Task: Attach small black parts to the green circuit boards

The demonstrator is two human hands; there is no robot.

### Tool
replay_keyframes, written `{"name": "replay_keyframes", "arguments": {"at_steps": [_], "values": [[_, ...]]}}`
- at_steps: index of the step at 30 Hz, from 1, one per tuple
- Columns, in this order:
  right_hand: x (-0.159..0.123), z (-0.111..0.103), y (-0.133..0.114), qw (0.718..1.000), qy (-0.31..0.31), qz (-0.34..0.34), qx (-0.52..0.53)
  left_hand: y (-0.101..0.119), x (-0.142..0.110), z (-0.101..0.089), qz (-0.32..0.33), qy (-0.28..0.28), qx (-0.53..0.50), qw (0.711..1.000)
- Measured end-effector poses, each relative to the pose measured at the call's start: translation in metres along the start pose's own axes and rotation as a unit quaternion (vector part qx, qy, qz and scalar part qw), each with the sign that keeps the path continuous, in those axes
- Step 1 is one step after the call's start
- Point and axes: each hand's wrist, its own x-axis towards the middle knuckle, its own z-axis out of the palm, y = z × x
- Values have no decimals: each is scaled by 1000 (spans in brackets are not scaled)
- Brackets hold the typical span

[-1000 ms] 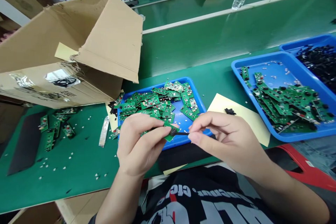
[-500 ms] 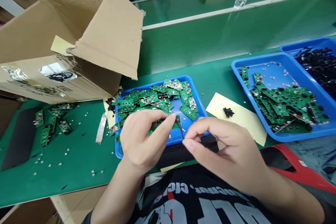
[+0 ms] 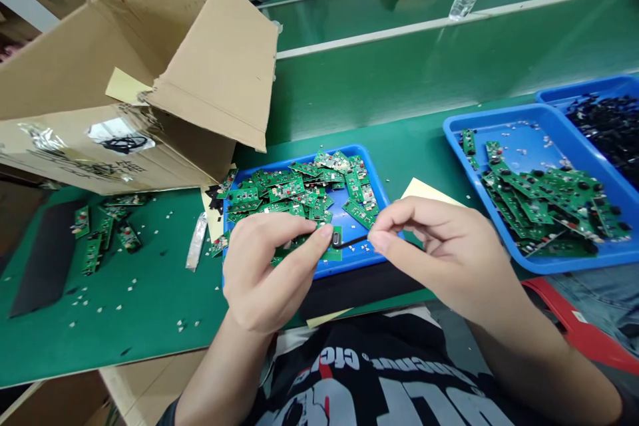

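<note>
My left hand (image 3: 267,266) pinches a small green circuit board (image 3: 331,249) over the near edge of a blue tray (image 3: 349,259). My right hand (image 3: 439,249) pinches a thin black part (image 3: 349,241) whose rounded end rests on that board. The tray beneath holds a heap of several green circuit boards (image 3: 304,193). Both hands hover just above the tray's front rim, fingertips nearly touching.
An open cardboard box (image 3: 144,80) lies tipped at the left. A few loose boards (image 3: 102,229) lie on the green mat. At the right a second blue tray (image 3: 504,143) holds boards with black parts, and a third tray (image 3: 606,121) holds black parts. A yellow paper sheet (image 3: 424,190) lies behind my right hand.
The black part swung from pointing down to lying level between my hands. My right hand rose and moved right, covering the small black piece on the yellow paper.
</note>
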Motion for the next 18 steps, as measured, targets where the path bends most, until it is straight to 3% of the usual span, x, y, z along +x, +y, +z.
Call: {"name": "replay_keyframes", "arguments": {"at_steps": [5,9,14,18], "values": [[8,1,-2,996,6,-68,-61,0,-1,-3,2,-8,-38,999],[11,3,-5,992,-2,-94,-84,-1,-6,-8,10,-61,-61,996],[12,2,-5,996,-39,-74,-33,-2,0,-9,19,-93,-85,992],[13,-1,-5,994,-94,-5,55,-3,12,-1,22,-92,-197,976]]}}
